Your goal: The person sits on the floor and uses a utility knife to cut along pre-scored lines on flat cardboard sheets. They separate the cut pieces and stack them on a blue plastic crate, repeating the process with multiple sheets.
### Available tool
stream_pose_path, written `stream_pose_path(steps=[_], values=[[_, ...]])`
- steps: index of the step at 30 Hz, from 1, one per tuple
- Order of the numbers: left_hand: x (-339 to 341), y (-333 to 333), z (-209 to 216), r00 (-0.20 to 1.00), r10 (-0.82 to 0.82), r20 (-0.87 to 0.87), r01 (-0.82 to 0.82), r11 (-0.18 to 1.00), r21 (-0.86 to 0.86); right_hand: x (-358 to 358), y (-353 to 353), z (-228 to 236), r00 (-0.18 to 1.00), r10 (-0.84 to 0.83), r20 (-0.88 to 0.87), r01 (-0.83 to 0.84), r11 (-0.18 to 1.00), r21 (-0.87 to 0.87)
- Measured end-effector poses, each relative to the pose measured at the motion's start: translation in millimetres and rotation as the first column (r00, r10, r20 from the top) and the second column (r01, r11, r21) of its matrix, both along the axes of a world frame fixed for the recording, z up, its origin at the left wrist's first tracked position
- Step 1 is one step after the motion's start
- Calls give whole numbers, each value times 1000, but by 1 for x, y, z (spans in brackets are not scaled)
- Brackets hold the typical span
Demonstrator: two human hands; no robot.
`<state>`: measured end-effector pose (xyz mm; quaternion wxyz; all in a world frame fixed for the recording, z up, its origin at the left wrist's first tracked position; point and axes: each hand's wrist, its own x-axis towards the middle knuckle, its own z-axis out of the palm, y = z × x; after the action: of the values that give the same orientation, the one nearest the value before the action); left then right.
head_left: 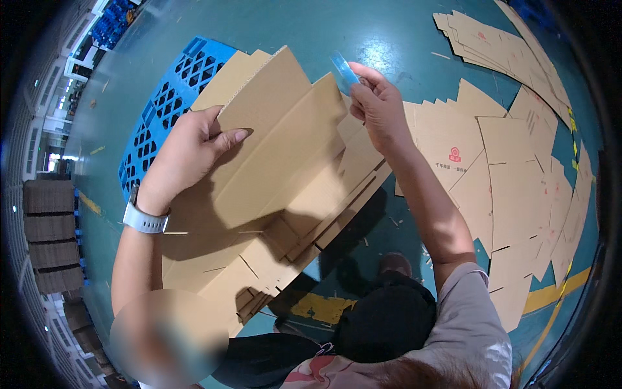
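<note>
My left hand is closed on the upper left edge of a creased brown cardboard sheet, its thumb lying on the near face. The sheet stands tilted over other cardboard pieces. Beyond its upper right corner, my right hand pinches a small, flat, see-through blue object between thumb and fingers. That object's exact kind is unclear, and it appears apart from the sheet. A watch with a pale band is on my left wrist.
A blue plastic pallet lies under the cardboard at the left. Flattened cardboard sheets with red prints overlap on the green floor at right. Stacked cardboard stands far left. My shoe is near the pile, beside yellow floor markings.
</note>
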<state>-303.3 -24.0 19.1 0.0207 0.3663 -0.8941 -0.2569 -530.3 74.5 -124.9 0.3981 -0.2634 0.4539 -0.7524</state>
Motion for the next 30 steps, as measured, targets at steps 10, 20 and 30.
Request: stream_pose_path(steps=[10, 20, 30], values=[[1, -2, 4, 991, 18, 133, -14, 1000, -27, 18, -18, -5, 979, -33, 202, 52, 995, -86], [1, 1, 1, 1000, -9, -6, 8, 998, -59, 22, -21, -2, 978, -67, 199, 90, 990, -105], [0, -1, 4, 989, 28, 148, -24, 999, -33, 21, -22, 2, 982, -68, 174, 84, 993, -85]])
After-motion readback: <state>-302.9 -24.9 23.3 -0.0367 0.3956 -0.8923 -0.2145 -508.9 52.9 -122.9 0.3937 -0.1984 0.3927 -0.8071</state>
